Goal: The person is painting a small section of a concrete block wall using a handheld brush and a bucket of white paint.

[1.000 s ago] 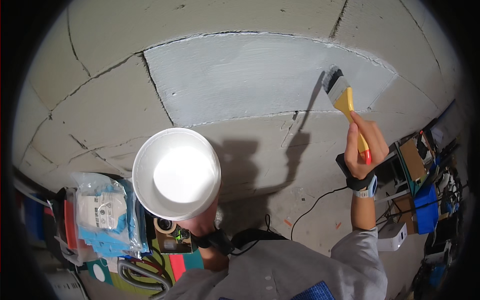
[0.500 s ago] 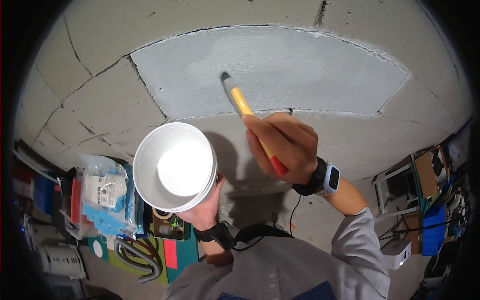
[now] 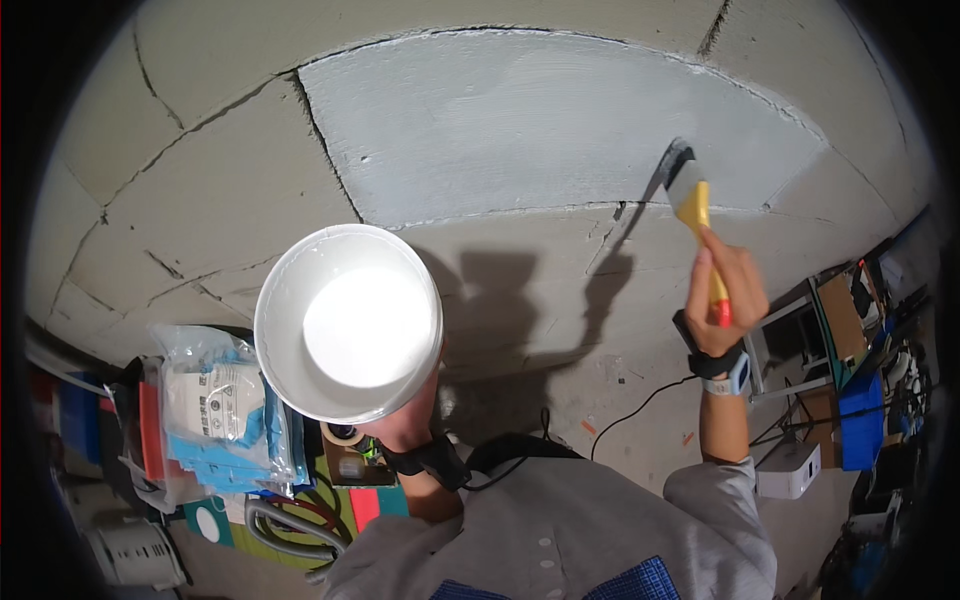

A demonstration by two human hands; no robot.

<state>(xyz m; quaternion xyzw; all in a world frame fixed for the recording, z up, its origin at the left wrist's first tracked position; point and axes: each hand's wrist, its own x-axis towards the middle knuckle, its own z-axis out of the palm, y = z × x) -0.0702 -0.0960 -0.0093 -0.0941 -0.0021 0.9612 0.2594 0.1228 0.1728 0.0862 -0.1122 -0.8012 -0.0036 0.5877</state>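
Paintbrush [image 3: 692, 198] in the right hand [image 3: 725, 290], a person worked at a pale block wall [image 3: 230, 170], the dark bristles appearing to touch the right half of a long, light-grey coated block [image 3: 540, 120]. Fingers and thumb were pinched around the yellow handle toward its red end, a hold that presumably kept the skin clear of the bristles while leaving the wrist free to swing. Below and to the left, the left hand [image 3: 405, 420] grasped a white tub [image 3: 283, 325] from its near side and underneath, most of its fingers hidden behind it. The tub's mouth faced up, likely to keep any contents inside, and it stood well apart from the brush, probably to leave the stroke unhindered yet within easy reach. Glare made it impossible to tell paint from the tub's bare bottom. Beside the tub lay a clear bag of blue items [image 3: 215, 410], with a roll of tape [image 3: 342, 433] and a grey hose [image 3: 290, 540] nearby, all off the wall.
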